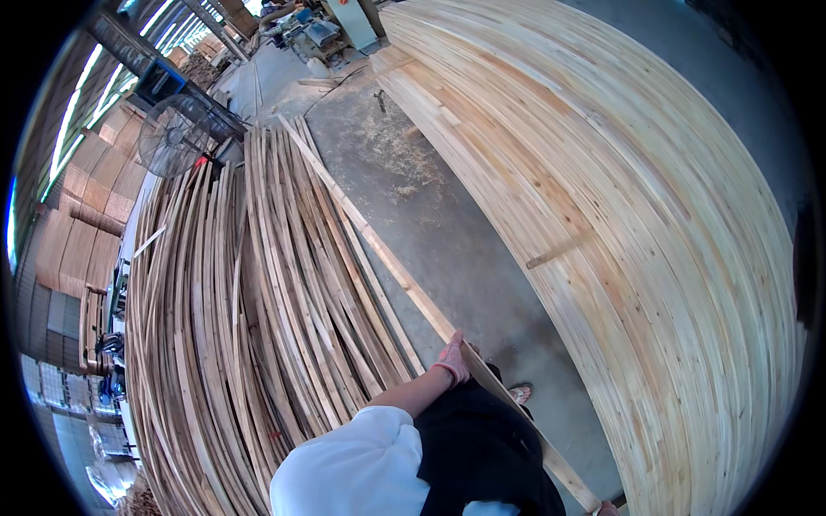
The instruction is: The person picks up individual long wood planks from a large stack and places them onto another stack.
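A long, pale wooden strip (397, 268) slants from the far end of the left stack down to the lower right, passing in front of my body. My left hand (453, 359), in a pinkish knit glove, is closed around the strip along its nearer half. At the strip's near end, my right hand (607, 509) shows only in small part at the lower edge and appears closed on it. To the left lies a wide stack of long, rough wooden strips (284, 284), side by side.
On the right, a broad, high pile of pale jointed boards (637, 241) bears a short wood piece (561, 249). Sawdust (404, 159) covers part of the grey floor between the stacks. A standing fan (175, 136) and stacked panels (77, 249) are at the far left; machinery (320, 39) stands beyond.
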The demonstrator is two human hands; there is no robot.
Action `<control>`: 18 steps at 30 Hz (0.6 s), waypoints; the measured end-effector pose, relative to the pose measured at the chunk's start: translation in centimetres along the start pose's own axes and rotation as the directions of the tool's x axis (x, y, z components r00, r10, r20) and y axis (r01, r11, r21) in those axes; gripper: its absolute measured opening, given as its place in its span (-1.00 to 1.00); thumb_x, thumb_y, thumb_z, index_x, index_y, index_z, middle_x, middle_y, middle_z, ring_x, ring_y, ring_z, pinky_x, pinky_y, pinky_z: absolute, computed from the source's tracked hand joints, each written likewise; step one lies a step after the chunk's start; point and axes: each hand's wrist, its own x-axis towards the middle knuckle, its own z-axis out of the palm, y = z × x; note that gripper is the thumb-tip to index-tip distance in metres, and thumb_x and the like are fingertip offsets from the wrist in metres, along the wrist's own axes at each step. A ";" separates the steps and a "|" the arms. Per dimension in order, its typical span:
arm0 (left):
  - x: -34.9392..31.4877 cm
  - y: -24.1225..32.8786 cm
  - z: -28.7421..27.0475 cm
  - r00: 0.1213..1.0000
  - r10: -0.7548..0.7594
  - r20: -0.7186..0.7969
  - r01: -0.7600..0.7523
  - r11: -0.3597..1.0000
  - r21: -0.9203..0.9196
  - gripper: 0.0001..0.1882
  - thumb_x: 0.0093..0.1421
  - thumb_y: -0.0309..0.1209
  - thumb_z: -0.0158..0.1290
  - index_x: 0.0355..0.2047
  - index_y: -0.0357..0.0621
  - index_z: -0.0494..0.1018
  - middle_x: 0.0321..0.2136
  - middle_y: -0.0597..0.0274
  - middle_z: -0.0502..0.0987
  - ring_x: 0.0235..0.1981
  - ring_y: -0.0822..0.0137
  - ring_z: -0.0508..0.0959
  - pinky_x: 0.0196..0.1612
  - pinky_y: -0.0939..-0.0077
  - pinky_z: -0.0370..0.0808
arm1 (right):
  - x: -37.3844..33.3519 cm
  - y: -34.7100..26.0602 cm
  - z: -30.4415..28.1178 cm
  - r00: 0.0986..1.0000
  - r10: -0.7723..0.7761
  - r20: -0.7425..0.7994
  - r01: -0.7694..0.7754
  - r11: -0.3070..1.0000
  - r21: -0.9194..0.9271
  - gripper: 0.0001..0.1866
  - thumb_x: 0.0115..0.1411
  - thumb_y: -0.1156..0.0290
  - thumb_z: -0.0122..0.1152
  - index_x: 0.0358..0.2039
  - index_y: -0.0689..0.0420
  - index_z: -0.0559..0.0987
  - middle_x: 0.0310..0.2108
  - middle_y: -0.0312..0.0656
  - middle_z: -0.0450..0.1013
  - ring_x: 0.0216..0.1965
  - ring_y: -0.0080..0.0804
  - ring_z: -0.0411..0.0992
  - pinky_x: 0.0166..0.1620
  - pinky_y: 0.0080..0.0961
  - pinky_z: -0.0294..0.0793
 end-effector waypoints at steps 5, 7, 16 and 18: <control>4.1 4.6 -2.2 0.999 0.018 0.028 -0.015 0.995 -0.094 -0.57 0.18 0.05 0.04 -0.29 -0.08 0.36 -0.50 0.06 0.46 -0.47 0.04 0.50 -0.37 0.05 0.49 | -0.6 -4.6 -2.5 0.994 -0.020 -0.103 0.020 1.000 0.000 -0.40 -0.03 -0.01 0.27 0.04 -0.09 0.48 -0.09 -0.15 0.50 -0.02 -0.16 0.44 0.02 -0.28 0.41; 5.6 6.5 -3.0 0.999 0.028 0.046 -0.025 0.998 -0.061 -0.59 0.18 0.02 0.05 -0.27 -0.08 0.36 -0.49 0.06 0.47 -0.48 0.04 0.51 -0.37 0.06 0.51 | -1.2 -7.2 -4.1 0.999 -0.016 -0.045 0.016 1.000 -0.010 -0.39 -0.03 -0.03 0.25 0.05 -0.10 0.48 -0.09 -0.15 0.49 -0.02 -0.17 0.44 0.02 -0.27 0.41; 6.8 15.3 -4.5 0.995 0.043 0.085 -0.036 0.996 -0.080 -0.56 0.17 0.06 0.03 -0.25 -0.07 0.39 -0.51 0.14 0.46 -0.45 0.14 0.50 -0.35 0.07 0.51 | -4.5 -15.5 -7.7 0.943 -0.209 -0.260 0.199 0.978 -0.065 -0.59 0.00 0.00 0.22 -0.20 -0.03 0.57 -0.33 -0.10 0.53 -0.25 -0.07 0.49 -0.19 -0.16 0.44; 7.9 17.0 -4.7 0.988 0.053 0.144 -0.035 0.992 -0.123 -0.53 0.16 0.10 0.01 -0.27 -0.08 0.40 -0.52 0.18 0.44 -0.47 0.18 0.49 -0.37 0.09 0.50 | -5.5 -18.2 -10.8 0.952 -0.196 -0.235 0.172 0.978 -0.116 -0.68 0.02 0.05 0.22 -0.34 0.01 0.57 -0.44 -0.11 0.52 -0.35 -0.03 0.49 -0.29 -0.12 0.43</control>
